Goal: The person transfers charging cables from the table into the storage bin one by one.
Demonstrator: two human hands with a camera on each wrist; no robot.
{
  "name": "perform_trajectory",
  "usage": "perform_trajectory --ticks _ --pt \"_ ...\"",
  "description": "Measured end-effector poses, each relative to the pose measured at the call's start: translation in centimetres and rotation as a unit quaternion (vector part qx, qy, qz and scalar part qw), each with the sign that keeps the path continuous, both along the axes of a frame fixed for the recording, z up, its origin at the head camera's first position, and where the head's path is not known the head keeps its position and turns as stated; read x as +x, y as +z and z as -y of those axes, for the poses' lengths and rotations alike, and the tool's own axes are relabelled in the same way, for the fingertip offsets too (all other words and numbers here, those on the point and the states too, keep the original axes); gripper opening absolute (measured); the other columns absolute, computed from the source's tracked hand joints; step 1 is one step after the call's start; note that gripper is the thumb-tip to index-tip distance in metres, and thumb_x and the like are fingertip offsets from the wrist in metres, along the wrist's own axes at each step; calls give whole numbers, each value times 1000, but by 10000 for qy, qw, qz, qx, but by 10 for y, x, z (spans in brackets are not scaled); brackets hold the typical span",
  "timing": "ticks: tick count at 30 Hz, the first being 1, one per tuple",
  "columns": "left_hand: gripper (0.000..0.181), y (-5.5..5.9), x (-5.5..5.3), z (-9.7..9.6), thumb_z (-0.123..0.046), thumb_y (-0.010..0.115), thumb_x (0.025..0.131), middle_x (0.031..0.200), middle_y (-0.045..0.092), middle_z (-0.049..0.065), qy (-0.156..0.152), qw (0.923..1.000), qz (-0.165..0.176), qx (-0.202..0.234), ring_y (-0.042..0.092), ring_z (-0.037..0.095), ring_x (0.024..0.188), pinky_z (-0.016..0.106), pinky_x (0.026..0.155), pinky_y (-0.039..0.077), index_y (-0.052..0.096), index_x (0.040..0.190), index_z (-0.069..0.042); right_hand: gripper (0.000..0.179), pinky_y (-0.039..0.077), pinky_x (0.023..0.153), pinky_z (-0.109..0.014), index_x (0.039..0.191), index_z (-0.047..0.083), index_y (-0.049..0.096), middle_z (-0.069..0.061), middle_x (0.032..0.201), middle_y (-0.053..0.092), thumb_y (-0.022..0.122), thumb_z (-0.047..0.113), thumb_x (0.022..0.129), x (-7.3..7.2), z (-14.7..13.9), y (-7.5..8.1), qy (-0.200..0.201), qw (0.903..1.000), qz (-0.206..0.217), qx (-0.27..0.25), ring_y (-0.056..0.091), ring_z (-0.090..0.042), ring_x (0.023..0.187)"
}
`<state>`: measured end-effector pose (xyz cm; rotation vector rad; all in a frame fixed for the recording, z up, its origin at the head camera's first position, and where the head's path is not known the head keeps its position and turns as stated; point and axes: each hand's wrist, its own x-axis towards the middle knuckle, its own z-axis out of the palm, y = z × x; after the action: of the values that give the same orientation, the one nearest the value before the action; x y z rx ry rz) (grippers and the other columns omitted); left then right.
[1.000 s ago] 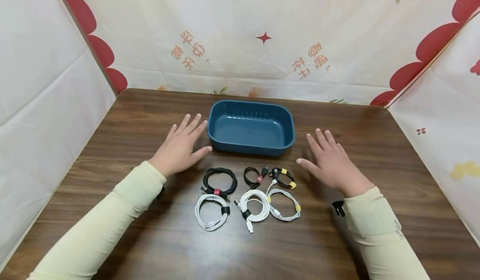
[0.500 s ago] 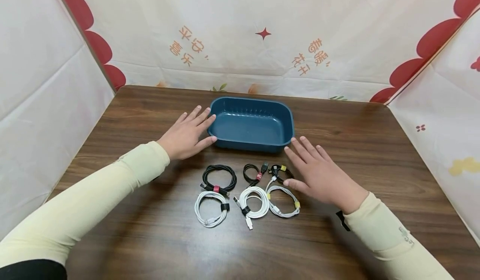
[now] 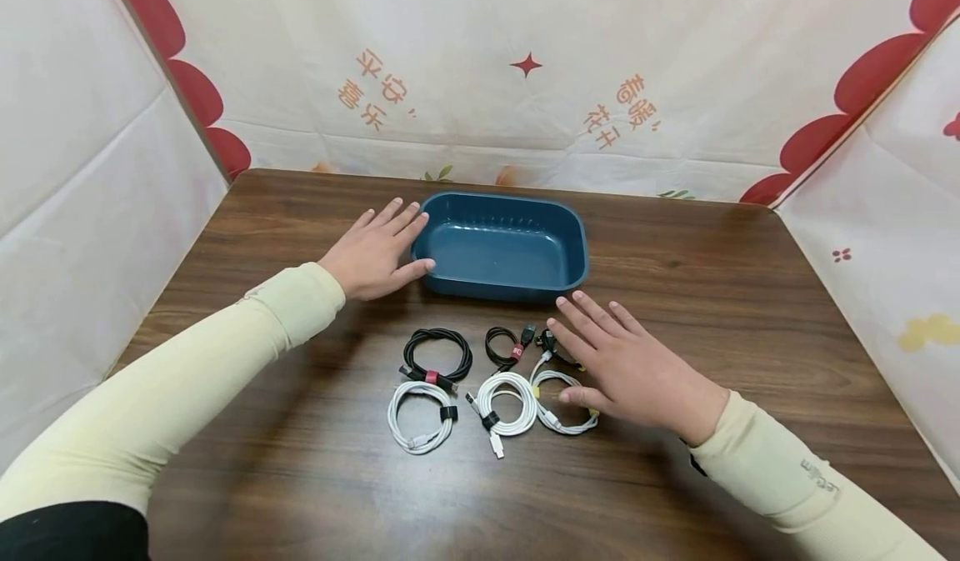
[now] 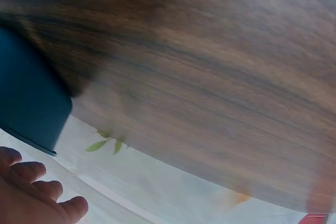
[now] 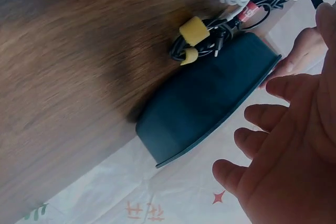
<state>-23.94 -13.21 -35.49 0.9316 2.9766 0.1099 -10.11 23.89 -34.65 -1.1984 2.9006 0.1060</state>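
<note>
A blue rectangular bin (image 3: 498, 289) stands toward the back of the table. My left hand (image 3: 378, 251), fingers spread and straight, is at its left end; contact with the rim cannot be made out. Above the right-hand cables my right hand (image 3: 633, 365) is flat, holding nothing. Partly beneath it lie a white coiled cable (image 3: 572, 429) with yellow ties and a black cable (image 3: 549, 342). To their left are a thick white coil (image 3: 529, 403), a small black coil (image 3: 528, 335), a larger black coil (image 3: 438, 333) with a red tie, and a white coil (image 3: 395, 421) with a black tie.
Brown wood-grain table (image 3: 360, 494) under everything. A printed white cloth (image 3: 465, 69) rises behind its back edge, with more cloth at both sides. In the right wrist view the bin (image 5: 205, 100) sits just beyond the yellow-tied black cable (image 5: 194, 31).
My right hand has moved left and nearer the body, over the yellow-tied cables. My left hand has shifted slightly forward and right, to the bin's left end. Cables and bin stay put.
</note>
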Motion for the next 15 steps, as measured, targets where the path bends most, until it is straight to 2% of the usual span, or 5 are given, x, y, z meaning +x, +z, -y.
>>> perform_trajectory --ticks 6,15 --pt "97 -1 -5 5 -80 22 91 165 11 10 229 9997 69 -112 2 30 152 55 118 9 15 161 -13 84 19 114 -59 154 7 37 -16 162 22 58 60 93 0 4 0 41 10000 -30 0 13 -33 150" --pt "103 1 -7 -2 -84 25 88 165 12 10 242 9996 110 -125 3 31 152 55 118 8 18 160 -10 86 18 115 -58 156 9 32 -14 164 18 57 61 93 1 12 9 113 9998 -65 -124 10 -30 151"
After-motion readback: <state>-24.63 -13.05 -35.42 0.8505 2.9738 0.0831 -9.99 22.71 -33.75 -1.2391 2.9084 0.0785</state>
